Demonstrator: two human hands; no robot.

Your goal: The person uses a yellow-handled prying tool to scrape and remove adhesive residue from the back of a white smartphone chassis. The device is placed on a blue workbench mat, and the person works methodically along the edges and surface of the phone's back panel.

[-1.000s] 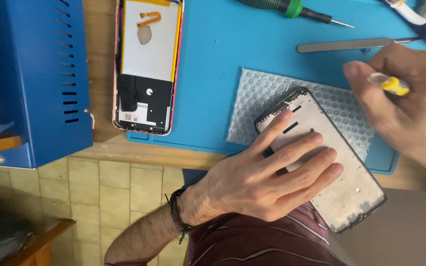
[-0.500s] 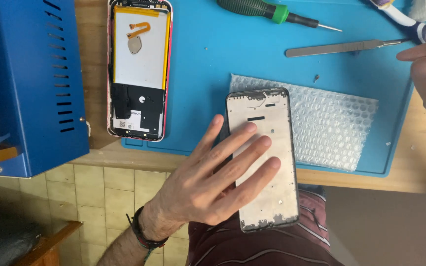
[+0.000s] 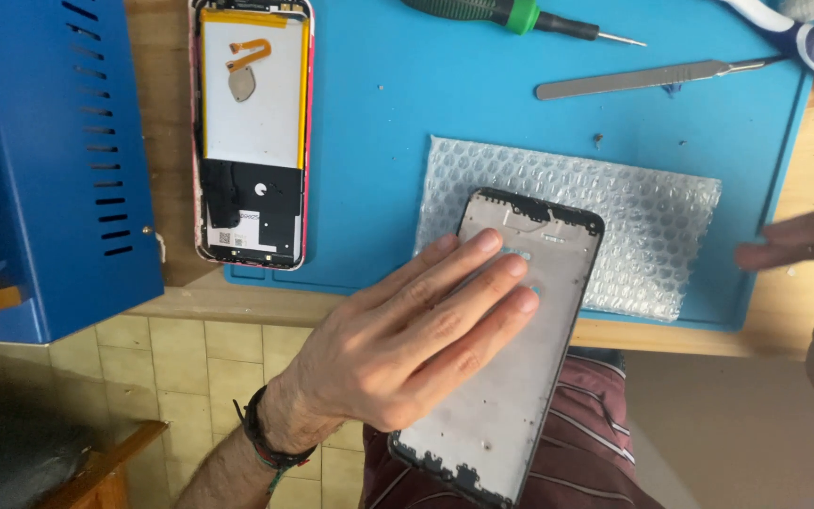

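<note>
My left hand [image 3: 407, 339] lies flat, fingers spread, on the back of a black-rimmed phone frame [image 3: 511, 405] and holds it down. The frame's top end rests on a sheet of bubble wrap [image 3: 657, 217]. Its lower end hangs past the table edge over my lap. My right hand [image 3: 793, 243] is blurred at the right edge, above the blue mat's [image 3: 379, 141] corner. Its fingers point left, nothing shows in them, and it is apart from the frame.
An opened phone [image 3: 252, 132] showing its battery and orange flex cable lies at the mat's left end. A green-handled screwdriver [image 3: 501, 14] and a slim metal blade tool [image 3: 633, 77] lie along the top. A blue metal box [image 3: 40, 160] stands left. A tiny screw [image 3: 598, 141] sits above the wrap.
The frame has tilted its top to the right under my left hand. My right hand dropped from the upper right to mid right, and the yellow-handled tool it held is out of sight.
</note>
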